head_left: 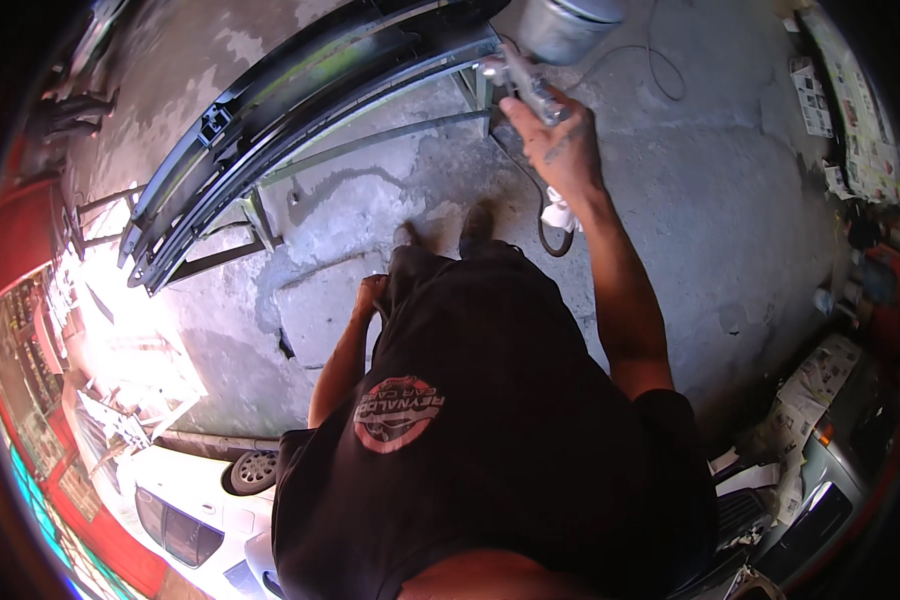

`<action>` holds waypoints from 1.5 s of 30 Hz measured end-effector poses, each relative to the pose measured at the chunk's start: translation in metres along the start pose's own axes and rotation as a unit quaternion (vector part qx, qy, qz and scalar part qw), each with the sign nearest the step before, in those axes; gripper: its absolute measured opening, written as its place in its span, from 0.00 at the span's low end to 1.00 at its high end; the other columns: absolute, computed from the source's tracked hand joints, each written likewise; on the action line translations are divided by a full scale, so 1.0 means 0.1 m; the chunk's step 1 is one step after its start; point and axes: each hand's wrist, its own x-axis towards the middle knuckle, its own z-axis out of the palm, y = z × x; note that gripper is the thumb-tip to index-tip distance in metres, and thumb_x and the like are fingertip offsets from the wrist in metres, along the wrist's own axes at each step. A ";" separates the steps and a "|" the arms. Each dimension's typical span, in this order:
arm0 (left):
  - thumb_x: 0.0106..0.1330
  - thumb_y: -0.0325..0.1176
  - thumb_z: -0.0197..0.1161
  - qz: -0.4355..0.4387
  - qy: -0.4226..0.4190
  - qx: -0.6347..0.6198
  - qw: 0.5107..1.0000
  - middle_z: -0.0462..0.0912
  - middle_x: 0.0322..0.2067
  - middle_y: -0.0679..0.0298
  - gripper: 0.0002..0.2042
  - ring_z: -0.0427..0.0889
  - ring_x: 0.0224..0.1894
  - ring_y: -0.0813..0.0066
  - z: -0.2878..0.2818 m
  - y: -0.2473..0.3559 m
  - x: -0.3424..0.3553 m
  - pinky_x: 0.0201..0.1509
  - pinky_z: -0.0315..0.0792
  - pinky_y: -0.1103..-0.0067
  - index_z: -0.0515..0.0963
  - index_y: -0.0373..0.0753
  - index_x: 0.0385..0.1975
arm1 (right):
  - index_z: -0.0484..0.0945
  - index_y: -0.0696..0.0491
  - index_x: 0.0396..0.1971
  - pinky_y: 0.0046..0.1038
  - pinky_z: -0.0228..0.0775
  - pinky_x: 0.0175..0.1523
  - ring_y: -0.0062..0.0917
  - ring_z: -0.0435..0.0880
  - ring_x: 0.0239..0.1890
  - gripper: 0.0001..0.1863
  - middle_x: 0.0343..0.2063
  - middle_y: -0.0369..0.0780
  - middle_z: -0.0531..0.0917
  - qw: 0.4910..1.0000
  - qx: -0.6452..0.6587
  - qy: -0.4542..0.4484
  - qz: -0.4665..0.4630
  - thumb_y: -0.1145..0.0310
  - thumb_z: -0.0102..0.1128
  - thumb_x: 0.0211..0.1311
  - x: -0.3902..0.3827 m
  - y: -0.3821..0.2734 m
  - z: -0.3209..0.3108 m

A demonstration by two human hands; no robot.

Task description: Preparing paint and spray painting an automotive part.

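Note:
My right hand is raised ahead of me, its fingers wrapped around a silvery spray gun. A rounded grey metal cup is beside the gun; I cannot tell how they join. The gun's tip is by the right end of a long, dark, curved car bumper, which rests on a metal stand. Below the hand, a dark hose loops down past a white cloth. My left hand hangs by my left thigh with its fingers curled; what they hold, if anything, is hidden.
Stained concrete floor lies around my feet. A thin cable curls across it at the far right. Paper-covered parts line the right edge. A white car stands at the lower left, a dark vehicle at the lower right.

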 end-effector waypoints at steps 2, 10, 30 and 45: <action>0.70 0.47 0.56 -0.003 0.003 0.005 1.000 0.88 0.41 0.46 0.22 0.89 0.47 0.53 0.01 -0.02 0.05 0.52 0.78 0.64 0.86 0.36 0.47 | 0.85 0.60 0.43 0.35 0.77 0.39 0.35 0.87 0.29 0.19 0.27 0.49 0.87 0.999 0.008 -0.035 -0.007 0.57 0.68 0.67 -0.06 -0.09 0.06; 0.70 0.44 0.58 -0.043 0.005 0.055 0.998 0.87 0.46 0.46 0.18 0.86 0.52 0.48 0.08 -0.21 0.03 0.56 0.78 0.61 0.87 0.41 0.48 | 0.84 0.59 0.40 0.21 0.68 0.21 0.15 0.74 0.16 0.20 0.16 0.32 0.77 0.999 -0.005 0.032 0.014 0.55 0.70 0.67 -0.01 0.06 0.04; 0.68 0.38 0.62 0.176 -0.069 -0.075 0.979 0.87 0.48 0.43 0.22 0.87 0.50 0.49 -1.34 0.05 -0.74 0.58 0.77 0.64 0.79 0.31 0.57 | 0.82 0.58 0.42 0.35 0.75 0.34 0.37 0.86 0.25 0.13 0.22 0.47 0.84 0.984 0.007 -0.172 -0.044 0.63 0.65 0.68 -1.39 -1.76 2.86; 0.69 0.32 0.62 0.304 -0.437 -0.318 0.784 0.83 0.55 0.59 0.20 0.78 0.59 0.66 -1.90 -0.29 -1.12 0.66 0.68 0.69 0.77 0.36 0.59 | 0.83 0.59 0.41 0.32 0.75 0.37 0.26 0.81 0.26 0.14 0.24 0.43 0.84 0.970 0.067 -0.232 0.021 0.62 0.67 0.67 -2.12 -2.78 4.24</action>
